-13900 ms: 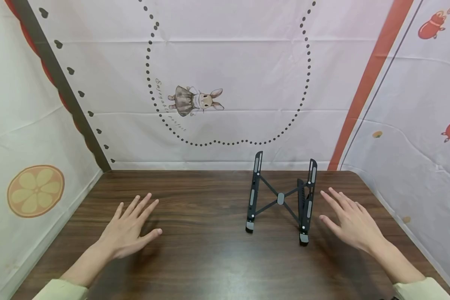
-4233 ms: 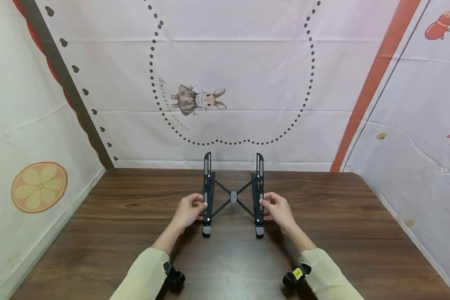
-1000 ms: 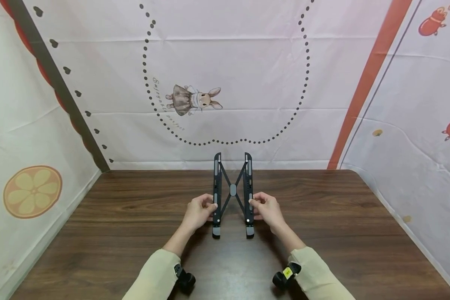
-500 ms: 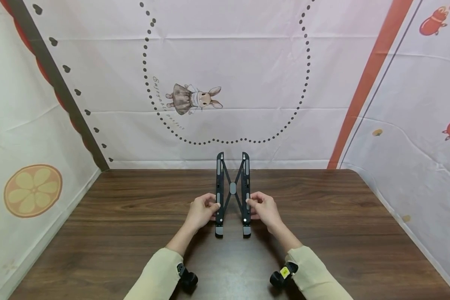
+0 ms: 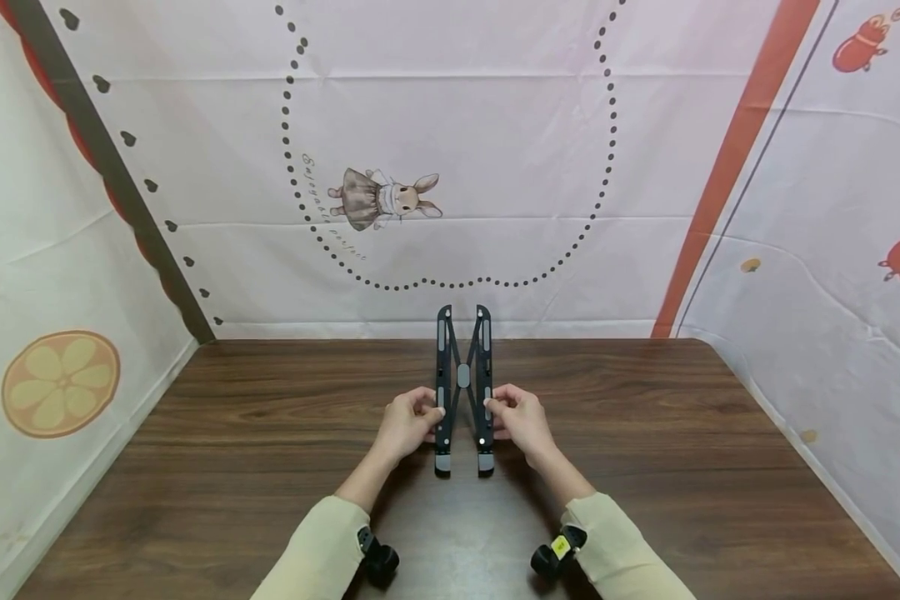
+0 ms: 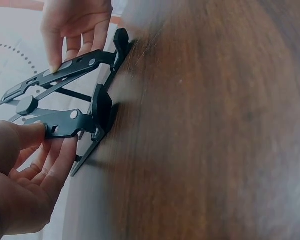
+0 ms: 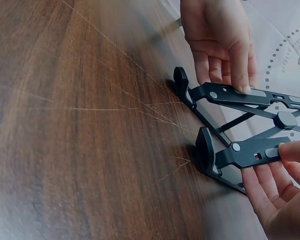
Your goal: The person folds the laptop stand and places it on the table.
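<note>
A black folding laptop stand (image 5: 483,358) with grey pads stands near the back middle of the table. Its two side rails are close together, joined by a narrow X of crossbars with a grey hub (image 5: 463,376). My left hand (image 5: 408,422) pinches the left rail, thumb on top and fingers beneath; the left wrist view shows this grip at the rail (image 6: 62,123). On the other side my right hand (image 5: 522,421) pinches the right rail the same way, its thumb on a grey pad in the right wrist view. Upturned front lips (image 7: 206,150) rise at the rails' near ends.
The brown wooden table (image 5: 270,475) ends at a white printed cloth (image 5: 525,150) behind, with more cloth at both sides. A black wrist camera (image 5: 378,560) is strapped at the left sleeve, another camera (image 5: 551,557) at the right.
Earlier the stand stood at the right with both hands off it. It is now in the middle, gripped on both sides, and over the last second its rails have moved closer together.
</note>
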A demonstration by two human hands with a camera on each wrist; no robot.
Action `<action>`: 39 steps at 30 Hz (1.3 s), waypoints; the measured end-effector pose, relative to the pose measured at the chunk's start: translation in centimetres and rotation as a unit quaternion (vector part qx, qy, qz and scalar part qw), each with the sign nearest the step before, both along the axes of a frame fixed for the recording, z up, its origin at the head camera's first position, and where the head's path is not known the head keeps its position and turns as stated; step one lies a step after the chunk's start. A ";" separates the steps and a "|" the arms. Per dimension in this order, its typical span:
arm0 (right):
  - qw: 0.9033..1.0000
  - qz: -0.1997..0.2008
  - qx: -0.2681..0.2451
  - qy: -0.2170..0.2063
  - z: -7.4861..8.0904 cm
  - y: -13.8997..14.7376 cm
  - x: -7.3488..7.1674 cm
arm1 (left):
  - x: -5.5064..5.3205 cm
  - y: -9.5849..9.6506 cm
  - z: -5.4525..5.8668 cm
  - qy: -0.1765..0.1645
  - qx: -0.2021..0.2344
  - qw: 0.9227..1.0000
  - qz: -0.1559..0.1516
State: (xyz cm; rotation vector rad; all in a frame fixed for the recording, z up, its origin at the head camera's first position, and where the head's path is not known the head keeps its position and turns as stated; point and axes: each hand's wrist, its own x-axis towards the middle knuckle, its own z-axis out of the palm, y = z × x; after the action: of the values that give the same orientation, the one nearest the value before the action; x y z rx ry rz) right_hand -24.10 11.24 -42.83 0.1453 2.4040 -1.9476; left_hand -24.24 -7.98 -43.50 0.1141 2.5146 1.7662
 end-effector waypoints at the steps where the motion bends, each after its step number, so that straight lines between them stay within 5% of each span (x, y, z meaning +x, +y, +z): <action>1: 1.000 0.001 -0.002 -0.001 0.0 -0.1 0.0 | 0.0 0.1 0.0 0.000 0.000 1.000 -0.001; 39: 1.000 0.020 -0.018 0.004 0.1 -0.7 0.5 | -0.1 2.9 -0.4 0.031 0.009 0.999 -0.006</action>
State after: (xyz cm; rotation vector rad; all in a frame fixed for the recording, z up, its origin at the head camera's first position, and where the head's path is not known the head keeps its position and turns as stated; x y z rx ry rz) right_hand -23.62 10.54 -42.68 0.0885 2.3557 -1.9764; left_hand -24.29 -5.05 -43.85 0.1878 2.5341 1.8081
